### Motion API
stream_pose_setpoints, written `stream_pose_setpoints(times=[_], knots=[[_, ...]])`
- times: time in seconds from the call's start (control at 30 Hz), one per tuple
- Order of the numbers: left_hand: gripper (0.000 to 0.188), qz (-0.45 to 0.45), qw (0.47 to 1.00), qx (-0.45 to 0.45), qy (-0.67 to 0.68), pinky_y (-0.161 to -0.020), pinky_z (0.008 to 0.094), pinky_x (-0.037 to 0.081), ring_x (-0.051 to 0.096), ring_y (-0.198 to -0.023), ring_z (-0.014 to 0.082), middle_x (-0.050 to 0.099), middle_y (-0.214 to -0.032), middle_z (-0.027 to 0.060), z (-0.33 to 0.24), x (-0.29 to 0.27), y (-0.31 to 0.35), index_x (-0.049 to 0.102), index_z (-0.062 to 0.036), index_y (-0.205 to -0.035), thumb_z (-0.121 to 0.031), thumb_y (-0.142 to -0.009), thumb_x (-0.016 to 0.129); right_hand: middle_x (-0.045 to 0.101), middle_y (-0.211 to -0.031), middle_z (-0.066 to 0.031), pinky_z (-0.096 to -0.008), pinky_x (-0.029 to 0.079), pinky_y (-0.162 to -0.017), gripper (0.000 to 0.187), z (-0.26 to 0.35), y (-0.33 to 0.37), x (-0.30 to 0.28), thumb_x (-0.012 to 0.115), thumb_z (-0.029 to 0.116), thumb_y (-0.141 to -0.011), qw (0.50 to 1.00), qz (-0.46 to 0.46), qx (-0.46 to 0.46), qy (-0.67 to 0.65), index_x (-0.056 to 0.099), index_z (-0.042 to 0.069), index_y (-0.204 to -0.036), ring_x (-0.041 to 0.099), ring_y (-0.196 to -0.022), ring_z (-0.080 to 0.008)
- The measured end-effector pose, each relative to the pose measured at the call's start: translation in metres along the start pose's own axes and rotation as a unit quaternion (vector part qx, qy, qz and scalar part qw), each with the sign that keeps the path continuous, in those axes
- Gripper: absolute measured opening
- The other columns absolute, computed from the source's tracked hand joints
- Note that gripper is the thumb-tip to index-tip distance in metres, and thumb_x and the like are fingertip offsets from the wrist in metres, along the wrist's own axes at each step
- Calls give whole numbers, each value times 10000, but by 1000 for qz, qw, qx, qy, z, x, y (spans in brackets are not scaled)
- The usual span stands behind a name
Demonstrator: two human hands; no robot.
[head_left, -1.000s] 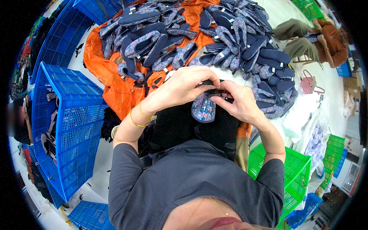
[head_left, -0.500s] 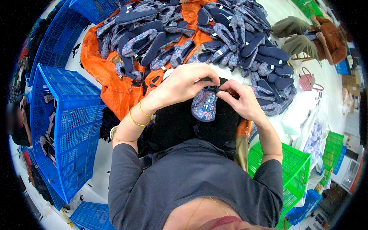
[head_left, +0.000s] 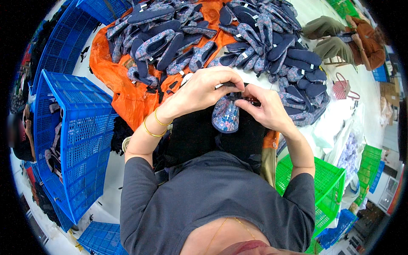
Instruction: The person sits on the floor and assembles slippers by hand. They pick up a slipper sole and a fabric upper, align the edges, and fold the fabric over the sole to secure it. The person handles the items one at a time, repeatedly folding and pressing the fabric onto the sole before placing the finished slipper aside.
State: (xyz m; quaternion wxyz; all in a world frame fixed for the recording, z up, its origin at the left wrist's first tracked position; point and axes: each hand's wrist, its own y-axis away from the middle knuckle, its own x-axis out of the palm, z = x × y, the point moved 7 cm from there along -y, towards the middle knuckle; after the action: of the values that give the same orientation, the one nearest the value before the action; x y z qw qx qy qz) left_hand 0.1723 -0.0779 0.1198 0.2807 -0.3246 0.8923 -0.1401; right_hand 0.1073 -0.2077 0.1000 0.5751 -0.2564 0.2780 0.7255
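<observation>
A blue floral slipper hangs toe down above my lap, its rounded toe facing me. My left hand is closed on the slipper's upper edge, thumb and fingers pinched together. On the other side, my right hand also grips that edge, its thumb against the opening. Dark material shows between the two hands; the fingers hide most of it. Black cloth covers my lap beneath the slipper.
Ahead, a large heap of similar slippers lies partly on an orange sheet. Blue crates stand at left, a green crate at right. A seated person works at far right, near a red-and-white bag.
Both hands stay on the slipper's edge. My right thumb has shifted slightly left over the opening, and the slipper has risen a little.
</observation>
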Motion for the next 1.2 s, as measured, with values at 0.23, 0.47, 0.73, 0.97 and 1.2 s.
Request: stream_pose_setpoints(times=[0.23, 0.47, 0.73, 0.97, 1.2], knots=[[182, -22, 980, -191, -54, -849, 333, 507, 635, -933, 257, 653, -975, 123, 26, -61, 66, 647, 23, -935, 0, -766, 708, 560, -1036, -6, -171, 387, -600, 435, -41, 33, 5, 755, 75, -794, 960, -53, 44, -271, 525, 17, -1159, 463, -704, -13], [354, 44, 965, -241, -94, -925, 346, 479, 619, -1051, 235, 624, -1174, 112, 7, -28, 116, 620, -26, -1138, -154, -822, 716, 553, -881, -24, -243, 402, -565, 338, -28, 13, 56, 784, 225, -785, 964, -20, 19, -266, 588, 17, -967, 457, -647, -84], [638, -58, 830, -322, 452, -1007, 392, 450, 512, -1225, 246, 473, -1370, 144, 44, 64, 125, 223, -17, -1469, -305, -985, 523, 658, -1016, -108, -341, 519, -625, 236, 25, 44, 45, 730, 20, -676, 963, -65, -236, -111, 529, 47, -796, 631, -746, -289], [620, -201, 778, -286, 522, -904, 329, 517, 621, -1011, 170, 587, -1183, 79, 51, 69, 86, 369, -51, -1356, -28, -830, 695, 651, -1095, -86, -330, 534, -649, 241, 32, 65, 59, 723, 22, -684, 961, -118, -251, -11, 609, 72, -890, 657, -829, -257], [616, -195, 827, -270, 452, -978, 327, 455, 565, -1099, 147, 553, -1247, 68, 48, 62, 93, 364, -26, -1360, -40, -844, 700, 619, -1075, -87, -172, 390, -474, 98, -31, 67, 30, 576, 36, -935, 877, -276, 3, -393, 591, -11, -1020, 485, -552, -26]])
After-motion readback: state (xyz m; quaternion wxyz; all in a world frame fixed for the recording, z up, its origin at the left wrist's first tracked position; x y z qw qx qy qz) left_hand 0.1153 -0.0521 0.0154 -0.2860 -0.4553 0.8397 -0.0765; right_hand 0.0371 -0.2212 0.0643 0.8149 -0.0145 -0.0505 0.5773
